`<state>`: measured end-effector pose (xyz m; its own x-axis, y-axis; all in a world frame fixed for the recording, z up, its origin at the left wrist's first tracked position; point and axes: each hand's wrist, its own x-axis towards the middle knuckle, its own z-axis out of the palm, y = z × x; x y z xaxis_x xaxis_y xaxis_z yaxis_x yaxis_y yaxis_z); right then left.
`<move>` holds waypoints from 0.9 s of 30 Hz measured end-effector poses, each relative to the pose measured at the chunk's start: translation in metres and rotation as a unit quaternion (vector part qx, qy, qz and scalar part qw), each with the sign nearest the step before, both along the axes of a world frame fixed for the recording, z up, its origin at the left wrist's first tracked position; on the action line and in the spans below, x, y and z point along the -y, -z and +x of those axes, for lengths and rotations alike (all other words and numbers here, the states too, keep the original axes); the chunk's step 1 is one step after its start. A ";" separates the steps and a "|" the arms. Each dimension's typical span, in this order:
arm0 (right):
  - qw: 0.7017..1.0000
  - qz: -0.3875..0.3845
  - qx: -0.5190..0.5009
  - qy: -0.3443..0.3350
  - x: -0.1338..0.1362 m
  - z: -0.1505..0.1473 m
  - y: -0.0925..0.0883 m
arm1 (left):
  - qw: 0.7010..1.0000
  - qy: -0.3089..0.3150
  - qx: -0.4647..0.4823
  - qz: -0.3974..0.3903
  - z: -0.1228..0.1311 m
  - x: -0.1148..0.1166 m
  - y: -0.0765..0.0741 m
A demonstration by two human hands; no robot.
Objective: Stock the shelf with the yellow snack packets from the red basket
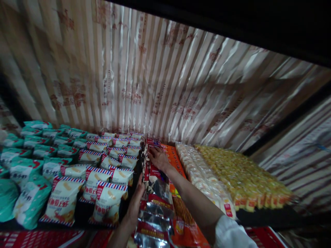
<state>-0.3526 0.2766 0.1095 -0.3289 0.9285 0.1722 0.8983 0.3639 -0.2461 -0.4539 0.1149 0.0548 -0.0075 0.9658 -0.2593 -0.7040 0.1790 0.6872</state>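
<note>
Dark red and silver snack bags (pixel 155 203) lie overlapped in a row on the shelf, running from the back wall to the front edge. My right hand (pixel 158 158) rests on top of this row near the back, its fingers spread over the bags. Along the row's left side my left hand (pixel 137 199) lies flat against the bag edges, fingers stretched out and partly hidden. Just right of the row, under my right forearm, are orange bags (pixel 181 203) with brown sticks visible through a window.
White-and-red snack bags (pixel 110 201) and teal bags (pixel 33 201) stand in rows at left. Clear packs of pale pieces (pixel 204 175) and yellow-wrapped packs (pixel 240 172) lie at right. Red baskets (pixel 33 239) sit below the shelf's front edge. A dark beam (pixel 258 24) crosses overhead.
</note>
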 end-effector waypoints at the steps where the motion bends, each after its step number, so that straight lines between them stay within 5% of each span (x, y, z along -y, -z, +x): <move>1: 1.000 0.002 -0.001 0.003 0.000 -0.001 0.000 | 1.000 -0.002 -0.005 0.003 0.002 0.000 0.003; 11: 1.000 0.014 0.012 0.019 0.002 -0.005 -0.001 | 0.994 0.011 -0.105 0.007 -0.005 0.022 -0.017; 20: 1.000 0.009 0.024 -0.015 0.004 -0.001 -0.013 | 0.976 0.014 -0.206 0.069 -0.009 0.007 0.000; 27: 1.000 0.011 0.023 -0.002 0.003 -0.004 -0.013 | 0.962 0.039 -0.255 0.091 -0.012 0.007 -0.005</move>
